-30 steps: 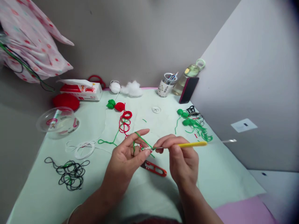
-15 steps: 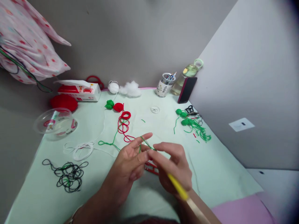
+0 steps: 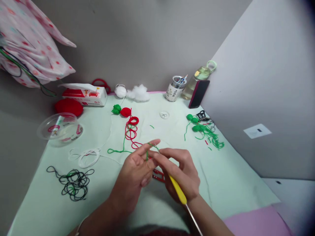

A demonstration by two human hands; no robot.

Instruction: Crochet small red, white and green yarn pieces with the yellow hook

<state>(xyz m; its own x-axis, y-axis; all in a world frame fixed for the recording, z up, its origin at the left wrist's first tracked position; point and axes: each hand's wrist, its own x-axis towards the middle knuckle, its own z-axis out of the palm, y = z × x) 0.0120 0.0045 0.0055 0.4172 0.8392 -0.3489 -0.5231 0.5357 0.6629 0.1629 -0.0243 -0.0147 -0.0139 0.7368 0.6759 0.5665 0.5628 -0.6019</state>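
Observation:
My right hand [image 3: 180, 172] is closed round a crochet hook with a yellow grip [image 3: 178, 190]; its metal tip rises beside my left index finger. Green yarn [image 3: 116, 151] runs from the table to my left hand [image 3: 136, 170] and passes over that raised index finger. The left thumb and other fingers pinch the yarn, and the small piece between them is mostly hidden. The fingertips of both hands meet at the centre. Just under them a red flat object [image 3: 158, 176] shows in part.
Red yarn [image 3: 131, 131], white yarn [image 3: 89, 158] and tangled black cord [image 3: 75, 185] lie left. Green pieces [image 3: 209, 131] are at right. Along the back stand a tissue box [image 3: 94, 97], a pen can [image 3: 175, 90], a bottle [image 3: 190, 87] and a phone [image 3: 199, 94].
My right hand has shifted slightly left, and the hook has turned steeper, its tip now showing by my left index finger. The whole view has moved a little.

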